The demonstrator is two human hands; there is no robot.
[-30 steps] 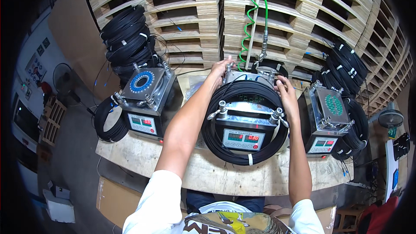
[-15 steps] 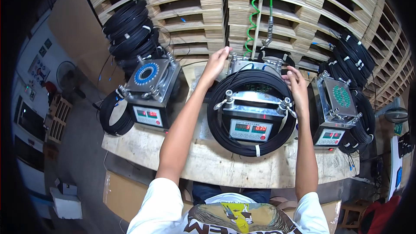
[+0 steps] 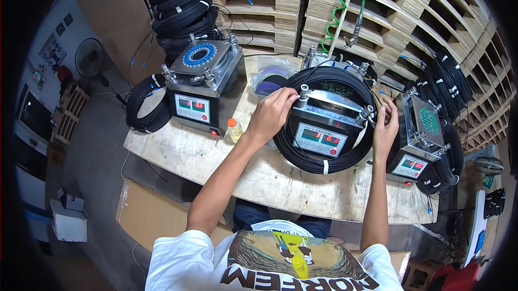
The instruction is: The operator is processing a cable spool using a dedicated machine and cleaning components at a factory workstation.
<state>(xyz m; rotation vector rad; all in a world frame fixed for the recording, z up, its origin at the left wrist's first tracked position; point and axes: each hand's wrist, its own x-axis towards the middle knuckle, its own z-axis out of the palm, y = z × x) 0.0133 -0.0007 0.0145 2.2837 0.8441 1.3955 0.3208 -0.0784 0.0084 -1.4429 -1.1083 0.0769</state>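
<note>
A coil of black cable (image 3: pixel 303 162) hangs around the middle polishing machine (image 3: pixel 286 139), whose lit display shows through the ring. My left hand (image 3: pixel 271 116) is closed at the left front clamp post (image 3: pixel 304 94), fingertips pinching its lever. On the other side, my right hand (image 3: pixel 386 127) is closed at the lever of the right front clamp post (image 3: pixel 367 112), beside the coil; its fingertips partly hide the lever. A metal bar runs between the two posts. The machine's back part is largely hidden by the coil.
Left stands a second machine (image 3: pixel 197 87) with a blue-ringed plate; right, a third machine (image 3: pixel 413 139) with green connectors. Black cable coils (image 3: pixel 181 5) are piled behind the left one. An orange-capped bottle (image 3: pixel 234 129) stands near my left forearm. Wooden pallets (image 3: pixel 259 5) rise behind the wooden table (image 3: pixel 243 183).
Both hands have come forward from the machine's back corners to its front clamp levers, and their fingers have closed there. The whole view has shifted, showing the orange-capped bottle.
</note>
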